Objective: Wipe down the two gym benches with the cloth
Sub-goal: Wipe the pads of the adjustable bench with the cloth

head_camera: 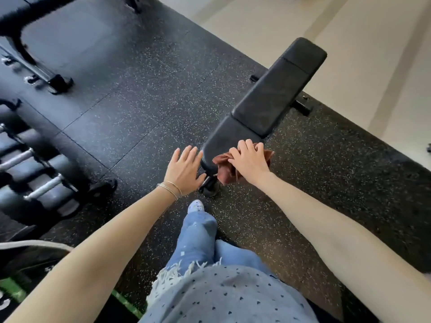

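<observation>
Gripping the cloth [224, 170] atop the bench [268, 103], near end, right hand [250, 159] half hiding it, left hand [184, 167] open just beside

Matt black padded bench [268, 106], rust cloth [224, 166] (soft, crumpled), speckled rubber floor [130, 99].

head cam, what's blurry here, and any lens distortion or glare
Head view: the dumbbell rack and far bench at the left are smeared by blur; the near bench, cloth, left hand and right hand are fairly sharp. Head view again: wide-angle stretch flares the forearms toward the bottom corners; light is soft, with no hard glare.
</observation>
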`<state>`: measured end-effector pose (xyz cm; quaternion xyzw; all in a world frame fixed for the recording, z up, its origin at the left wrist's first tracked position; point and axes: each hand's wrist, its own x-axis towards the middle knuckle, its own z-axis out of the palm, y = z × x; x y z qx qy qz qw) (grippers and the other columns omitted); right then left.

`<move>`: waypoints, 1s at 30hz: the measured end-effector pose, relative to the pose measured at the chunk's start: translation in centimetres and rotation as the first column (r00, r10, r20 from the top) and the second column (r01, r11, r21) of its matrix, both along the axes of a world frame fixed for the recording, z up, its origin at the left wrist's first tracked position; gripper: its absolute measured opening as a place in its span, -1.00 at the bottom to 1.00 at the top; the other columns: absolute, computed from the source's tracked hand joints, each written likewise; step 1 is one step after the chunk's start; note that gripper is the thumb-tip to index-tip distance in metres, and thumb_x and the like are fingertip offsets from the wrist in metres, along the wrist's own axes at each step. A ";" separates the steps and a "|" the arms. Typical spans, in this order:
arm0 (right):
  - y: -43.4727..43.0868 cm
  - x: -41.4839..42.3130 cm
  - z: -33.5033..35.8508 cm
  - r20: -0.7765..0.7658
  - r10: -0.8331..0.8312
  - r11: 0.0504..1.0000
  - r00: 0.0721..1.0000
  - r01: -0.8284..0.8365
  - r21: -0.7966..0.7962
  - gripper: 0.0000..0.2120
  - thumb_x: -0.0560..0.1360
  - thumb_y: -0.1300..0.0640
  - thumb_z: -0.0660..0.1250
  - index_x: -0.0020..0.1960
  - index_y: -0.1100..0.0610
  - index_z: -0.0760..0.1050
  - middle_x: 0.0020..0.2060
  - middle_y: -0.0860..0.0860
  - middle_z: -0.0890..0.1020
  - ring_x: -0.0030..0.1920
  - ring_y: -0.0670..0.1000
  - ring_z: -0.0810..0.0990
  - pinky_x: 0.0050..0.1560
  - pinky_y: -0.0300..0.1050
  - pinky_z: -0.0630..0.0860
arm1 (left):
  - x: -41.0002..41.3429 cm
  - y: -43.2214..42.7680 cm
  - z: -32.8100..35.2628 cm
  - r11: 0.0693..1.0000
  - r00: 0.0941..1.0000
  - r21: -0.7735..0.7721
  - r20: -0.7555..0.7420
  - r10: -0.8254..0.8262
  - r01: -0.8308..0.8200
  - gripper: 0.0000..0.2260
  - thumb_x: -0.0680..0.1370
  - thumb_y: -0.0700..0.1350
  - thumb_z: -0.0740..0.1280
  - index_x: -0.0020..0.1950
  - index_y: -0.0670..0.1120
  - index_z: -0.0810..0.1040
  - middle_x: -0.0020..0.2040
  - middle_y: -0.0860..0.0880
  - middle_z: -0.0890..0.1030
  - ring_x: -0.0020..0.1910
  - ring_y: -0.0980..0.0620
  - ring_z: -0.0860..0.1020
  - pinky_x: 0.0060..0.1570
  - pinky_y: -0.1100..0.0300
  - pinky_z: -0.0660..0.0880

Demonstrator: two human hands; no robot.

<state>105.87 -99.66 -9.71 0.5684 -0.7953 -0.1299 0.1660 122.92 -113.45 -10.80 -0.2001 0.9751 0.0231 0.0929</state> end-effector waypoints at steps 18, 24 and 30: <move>-10.5 -9.6 -16.8 0.513 -0.381 0.915 0.769 0.237 0.326 -0.69 0.57 -0.07 0.20 0.26 0.02 0.37 0.21 0.15 0.37 0.22 0.22 0.30 0.01 0.10 0.33 | -12.3 -11.2 -15.8 0.982 0.987 0.171 0.148 0.055 -0.080 -0.29 0.50 0.18 0.21 0.51 -0.17 0.12 0.49 -0.17 0.23 0.48 -0.14 0.18 0.44 -0.11 0.11; -12.2 -9.5 -23.8 0.562 -0.411 0.907 0.718 0.261 0.330 -0.51 0.53 -0.13 0.24 0.41 -0.07 0.26 0.42 0.08 0.25 0.41 0.21 0.16 0.25 0.36 0.25 | -13.7 -10.0 -22.9 0.954 0.970 0.255 0.222 0.102 -0.159 -0.21 0.46 0.23 0.25 0.51 -0.20 0.08 0.50 -0.17 0.20 0.47 -0.15 0.18 0.43 -0.09 0.12; -13.5 -10.1 -27.4 0.522 -0.379 0.914 0.764 0.221 0.340 -0.42 0.51 -0.23 0.18 0.48 -0.18 0.11 0.48 0.06 0.17 0.47 0.26 0.05 0.23 0.44 0.24 | -14.3 -9.3 -26.2 0.926 0.963 0.300 0.206 0.172 -0.229 -0.12 0.40 0.28 0.31 0.51 -0.21 0.07 0.49 -0.16 0.23 0.47 -0.13 0.19 0.42 -0.08 0.10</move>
